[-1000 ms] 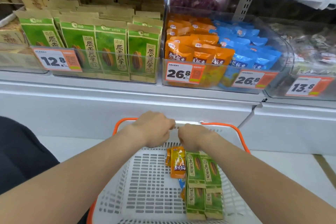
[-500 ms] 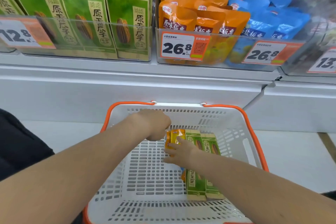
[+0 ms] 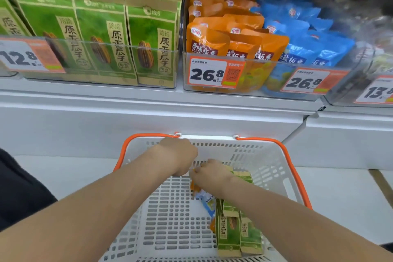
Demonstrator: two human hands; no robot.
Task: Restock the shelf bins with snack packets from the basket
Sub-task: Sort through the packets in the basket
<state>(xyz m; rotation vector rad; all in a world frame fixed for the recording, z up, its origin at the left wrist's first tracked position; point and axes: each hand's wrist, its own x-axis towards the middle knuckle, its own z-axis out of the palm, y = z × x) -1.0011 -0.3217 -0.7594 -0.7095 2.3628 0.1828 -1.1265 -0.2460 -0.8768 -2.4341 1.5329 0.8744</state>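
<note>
A white basket [image 3: 265, 161] with orange handles stands on the floor below the shelf. Inside lie green seed packets [image 3: 228, 229], a blue packet [image 3: 207, 201] and an orange packet [image 3: 193, 186] mostly hidden under my hands. My right hand [image 3: 209, 173] reaches down onto the orange packet, fingers curled round its top. My left hand [image 3: 180, 155] is beside it, fingers curled and hidden from view; what it holds I cannot tell. Above, clear bins hold green packets [image 3: 102, 38], orange packets [image 3: 223, 36] and blue packets [image 3: 304, 34].
Price tags 12.8 [image 3: 25, 55], 26.8 [image 3: 212, 73] and 26.8 [image 3: 308, 81] hang on the bin fronts. A white shelf base [image 3: 148, 117] rises behind the basket. Dark clothing [image 3: 19, 189] is at the left. White floor [image 3: 340, 193] lies to the right.
My view has moved closer to the shelf. My right hand has slid up along the packets to the orange one, and my left hand has closed in beside it.
</note>
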